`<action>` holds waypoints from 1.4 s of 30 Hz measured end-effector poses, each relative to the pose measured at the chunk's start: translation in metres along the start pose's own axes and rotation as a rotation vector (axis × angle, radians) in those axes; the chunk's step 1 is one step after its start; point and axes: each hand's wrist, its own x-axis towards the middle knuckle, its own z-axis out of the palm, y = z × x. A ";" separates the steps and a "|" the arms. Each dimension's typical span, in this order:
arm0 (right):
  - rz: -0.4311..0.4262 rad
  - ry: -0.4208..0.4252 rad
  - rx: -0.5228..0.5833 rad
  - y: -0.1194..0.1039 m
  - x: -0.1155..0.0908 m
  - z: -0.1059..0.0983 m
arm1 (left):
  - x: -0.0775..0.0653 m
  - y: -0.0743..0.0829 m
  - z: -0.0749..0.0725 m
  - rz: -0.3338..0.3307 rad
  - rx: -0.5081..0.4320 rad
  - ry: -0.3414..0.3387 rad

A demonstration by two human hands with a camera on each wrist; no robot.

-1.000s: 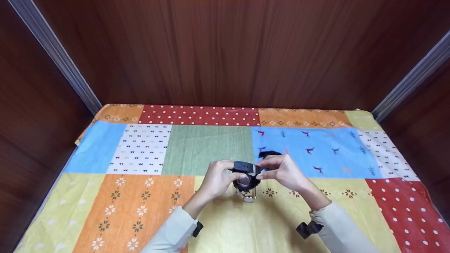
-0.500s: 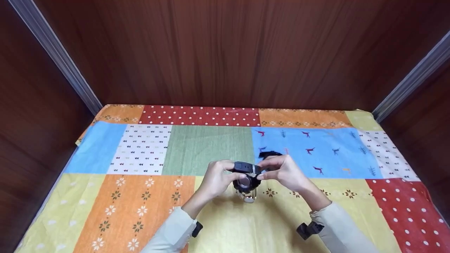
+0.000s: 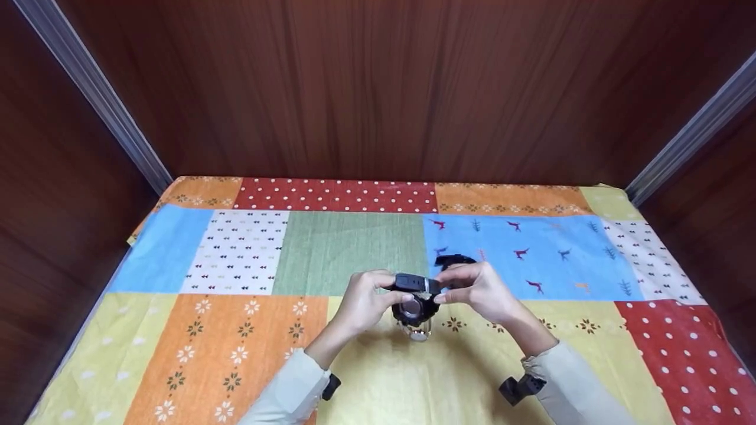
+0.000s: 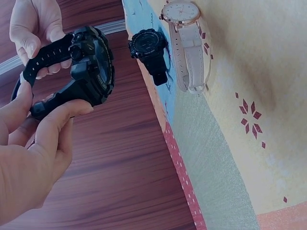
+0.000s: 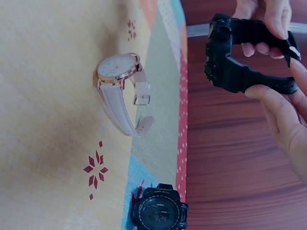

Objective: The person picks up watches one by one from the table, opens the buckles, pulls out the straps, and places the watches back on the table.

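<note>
Where the left hand [image 3: 367, 300] and the right hand [image 3: 483, 293] face each other above the desk [image 3: 378, 383], we see a bulky black wristwatch [image 3: 415, 313] held between them, raised off the patchwork cloth [image 3: 354, 248]. Its strap [image 3: 409, 283] curves into a loop. We note that the grip of the left hand is closed on one side of this strap, near the case [image 4: 101, 62], while the grip of the right hand pinches the other side, close to a small bright metal piece [image 5: 294, 51]. Whether the strap is fastened we cannot tell, since fingers cover the join. Just below the held watch in the head view, we find a rose-gold watch [image 5: 117, 67] with a pale strap, face up on a yellow patch, its buckle [image 5: 142, 100] apart from the holed end. Beyond the right hand, a second black watch [image 5: 159, 213] with a digital display lies on a blue patch. We observe a black device on each pale sleeve and, behind the desk, a dark wooden panel [image 3: 378, 88].
</note>
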 end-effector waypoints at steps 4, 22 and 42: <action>0.003 0.001 0.013 0.002 -0.001 -0.001 | -0.001 0.000 -0.001 -0.003 -0.015 -0.002; -0.034 0.017 0.064 0.004 -0.003 -0.001 | -0.001 -0.001 -0.004 -0.020 -0.065 -0.013; -0.064 0.023 -0.034 -0.001 -0.001 0.002 | 0.001 0.001 -0.008 -0.095 0.042 0.008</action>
